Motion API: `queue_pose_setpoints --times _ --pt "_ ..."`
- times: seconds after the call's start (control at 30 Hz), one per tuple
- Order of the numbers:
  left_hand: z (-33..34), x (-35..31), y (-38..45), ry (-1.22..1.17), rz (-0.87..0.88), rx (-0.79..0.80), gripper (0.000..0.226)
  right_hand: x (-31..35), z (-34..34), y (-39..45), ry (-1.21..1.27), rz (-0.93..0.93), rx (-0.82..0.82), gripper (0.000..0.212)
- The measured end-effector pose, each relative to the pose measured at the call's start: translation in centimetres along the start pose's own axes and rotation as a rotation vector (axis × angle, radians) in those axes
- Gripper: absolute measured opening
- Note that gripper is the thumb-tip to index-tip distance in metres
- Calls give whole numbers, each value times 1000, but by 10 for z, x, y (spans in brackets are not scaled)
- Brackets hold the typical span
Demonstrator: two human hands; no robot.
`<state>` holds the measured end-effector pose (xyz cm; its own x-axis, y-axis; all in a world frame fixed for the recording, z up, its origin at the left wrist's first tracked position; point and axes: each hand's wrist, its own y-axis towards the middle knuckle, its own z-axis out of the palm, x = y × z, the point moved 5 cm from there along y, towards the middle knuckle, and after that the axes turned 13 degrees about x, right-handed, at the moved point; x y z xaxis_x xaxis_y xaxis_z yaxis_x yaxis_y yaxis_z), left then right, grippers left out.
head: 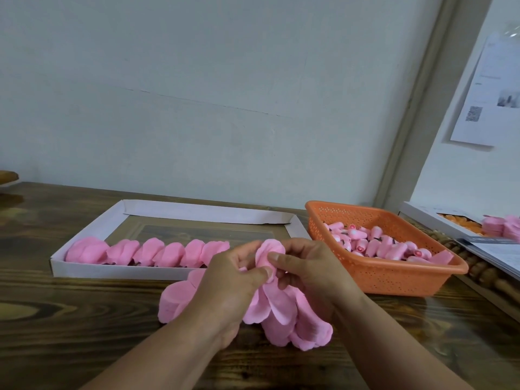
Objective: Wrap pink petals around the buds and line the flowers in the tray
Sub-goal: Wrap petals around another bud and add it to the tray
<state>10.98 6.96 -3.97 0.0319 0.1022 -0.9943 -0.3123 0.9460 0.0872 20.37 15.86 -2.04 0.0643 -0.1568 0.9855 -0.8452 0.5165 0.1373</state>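
Note:
Both hands meet over the table's middle around a half-wrapped pink flower (pixel 269 253). My left hand (pixel 233 280) pinches its lower petals from the left, while my right hand (pixel 304 266) pinches the top petal with thumb and forefinger. The bud inside is hidden. Loose pink petals (pixel 284 316) hang and lie beneath the hands, and another stack of petals (pixel 176 298) lies to the left. A white cardboard tray (pixel 92 271) behind holds a row of several finished pink flowers (pixel 146 251) along its near wall.
An orange plastic basket (pixel 394 277) at the right holds several pink buds (pixel 374 243). Farther right stand a white box (pixel 422 218) with orange pieces, more pink petals (pixel 503 226) and papers. The wall rises just behind the tray.

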Motion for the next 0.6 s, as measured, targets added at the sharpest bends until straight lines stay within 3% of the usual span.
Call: queue_pose_setpoints --times 0.07,0.23,0.33,0.5,0.6 --pt "-4 4 2 -146 -61 -36 41 1 -1 0 25 -20 -82 7" --pt "5 10 -2 -555 -123 31 27 0 -7 -3 102 1 -242 7" --pt "6 9 -5 -519 -131 11 23 4 -5 -5 -52 -23 -258 5" --pt "9 11 -6 -441 -114 -7 23 29 3 -6 -470 -182 -227 25" --pt "8 14 -5 -432 -129 -38 19 36 3 -6 -587 -225 -248 25"
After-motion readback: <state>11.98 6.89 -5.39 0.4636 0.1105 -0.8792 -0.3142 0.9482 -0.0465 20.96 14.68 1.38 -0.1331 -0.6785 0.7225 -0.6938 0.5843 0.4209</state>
